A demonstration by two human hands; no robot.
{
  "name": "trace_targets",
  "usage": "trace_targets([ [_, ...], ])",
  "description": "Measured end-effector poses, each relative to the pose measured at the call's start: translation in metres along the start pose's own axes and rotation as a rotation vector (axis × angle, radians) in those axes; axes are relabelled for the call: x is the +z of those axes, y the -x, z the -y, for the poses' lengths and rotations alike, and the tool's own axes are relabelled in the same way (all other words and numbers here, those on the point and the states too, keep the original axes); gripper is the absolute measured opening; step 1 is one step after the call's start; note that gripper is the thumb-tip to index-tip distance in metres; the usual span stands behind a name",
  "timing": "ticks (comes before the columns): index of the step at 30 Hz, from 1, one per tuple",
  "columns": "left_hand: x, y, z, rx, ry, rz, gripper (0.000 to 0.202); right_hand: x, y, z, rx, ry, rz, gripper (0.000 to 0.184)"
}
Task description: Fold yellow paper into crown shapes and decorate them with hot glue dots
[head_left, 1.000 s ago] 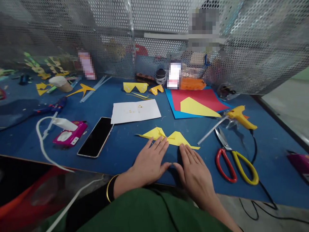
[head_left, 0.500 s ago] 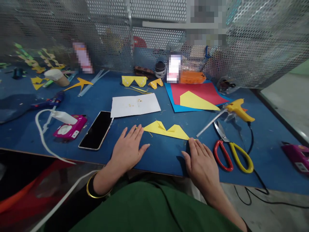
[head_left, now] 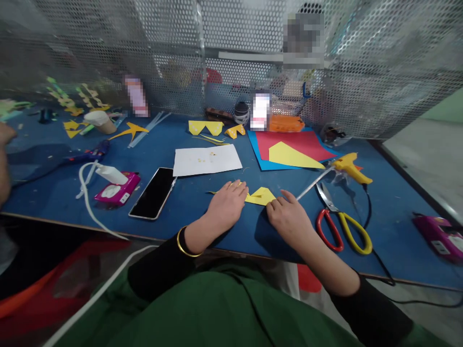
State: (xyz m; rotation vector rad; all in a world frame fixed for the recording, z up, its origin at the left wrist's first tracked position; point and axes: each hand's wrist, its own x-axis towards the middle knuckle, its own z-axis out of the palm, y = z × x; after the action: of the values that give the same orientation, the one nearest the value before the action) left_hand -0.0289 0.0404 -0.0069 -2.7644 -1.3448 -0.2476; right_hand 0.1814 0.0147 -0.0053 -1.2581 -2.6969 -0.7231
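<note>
A folded yellow paper shape (head_left: 262, 196) lies on the blue table (head_left: 202, 224) in front of me. My left hand (head_left: 226, 206) rests over its left part, fingers bent and pressed together on the paper. The right end of the shape is met by my right hand (head_left: 289, 217), whose fingers are curled with the thumb and fingertips at the paper's edge. Most of the shape's left wing is hidden under my left hand.
Red-and-yellow scissors (head_left: 343, 226) and a yellow glue gun (head_left: 349, 166) lie right of my hands. A phone (head_left: 154, 193), a white sheet (head_left: 206, 160) and a pink box (head_left: 117, 190) lie to the left. Coloured card sheets (head_left: 300, 142) sit behind. Another person's arm (head_left: 3, 159) shows at the far left.
Both hands, which lay flat and apart on the table beside the yellow shape, have moved inward onto it and curled their fingers. The shape looks more bunched together.
</note>
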Motion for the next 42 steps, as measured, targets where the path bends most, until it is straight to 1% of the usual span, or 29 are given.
trace_targets([
  [3,0.004,-0.008,0.0,0.058,0.01,0.004,0.04,0.003,0.001,0.0,0.009,0.007,-0.019,0.026],
  [6,0.005,-0.01,-0.001,0.072,-0.011,-0.064,0.034,0.0,0.004,0.004,0.06,0.009,-0.068,0.026],
  [9,0.003,-0.01,0.0,0.093,0.008,-0.108,0.029,-0.007,0.005,0.011,0.107,-0.03,-0.179,0.024],
  [11,0.002,-0.009,0.002,0.109,0.02,-0.137,0.029,-0.011,0.008,0.015,0.129,-0.096,-0.264,0.019],
  [13,0.0,-0.006,0.005,0.117,0.021,-0.207,0.029,-0.014,0.015,0.016,0.168,-0.177,-0.347,0.013],
  [14,0.0,-0.004,0.007,0.123,0.024,-0.257,0.029,-0.014,0.02,0.016,0.191,-0.215,-0.386,0.015],
  [16,-0.002,-0.001,0.011,0.145,0.052,-0.354,0.028,-0.013,0.031,0.012,0.235,-0.285,-0.451,0.033],
  [18,-0.003,0.0,0.012,0.179,0.112,-0.418,0.029,-0.01,0.04,0.006,0.26,-0.342,-0.48,0.051],
  [19,-0.003,0.0,0.012,0.199,0.147,-0.43,0.029,-0.009,0.044,0.003,0.256,-0.369,-0.482,0.057],
  [21,-0.002,-0.001,0.011,0.237,0.207,-0.436,0.031,-0.008,0.047,-0.001,0.206,-0.411,-0.469,0.062],
  [24,0.002,-0.005,0.009,0.293,0.243,-0.413,0.033,-0.01,0.046,-0.001,0.078,-0.42,-0.449,0.056],
  [26,0.003,-0.007,0.009,0.318,0.23,-0.392,0.034,-0.013,0.043,0.003,0.02,-0.356,-0.436,0.049],
  [28,0.004,-0.009,0.01,0.329,0.188,-0.375,0.034,-0.015,0.041,0.009,-0.005,-0.236,-0.419,0.044],
  [30,0.002,-0.009,0.009,0.323,0.128,-0.362,0.033,-0.016,0.039,0.017,0.005,-0.104,-0.409,0.039],
  [32,0.0,-0.007,0.007,0.302,0.075,-0.346,0.031,-0.015,0.037,0.025,0.041,-0.022,-0.404,0.034],
  [34,-0.002,0.0,0.003,0.289,0.059,-0.336,0.029,-0.013,0.034,0.032,0.066,-0.017,-0.368,0.03],
  [38,-0.002,0.025,-0.007,0.313,0.14,-0.309,0.029,-0.007,0.033,0.039,0.102,-0.151,-0.227,0.029],
  [40,-0.001,0.039,-0.011,0.313,0.187,-0.285,0.029,-0.005,0.033,0.04,0.13,-0.208,-0.194,0.026],
  [42,0.0,0.049,-0.015,0.311,0.208,-0.284,0.028,-0.005,0.034,0.04,0.138,-0.238,-0.187,0.024],
])
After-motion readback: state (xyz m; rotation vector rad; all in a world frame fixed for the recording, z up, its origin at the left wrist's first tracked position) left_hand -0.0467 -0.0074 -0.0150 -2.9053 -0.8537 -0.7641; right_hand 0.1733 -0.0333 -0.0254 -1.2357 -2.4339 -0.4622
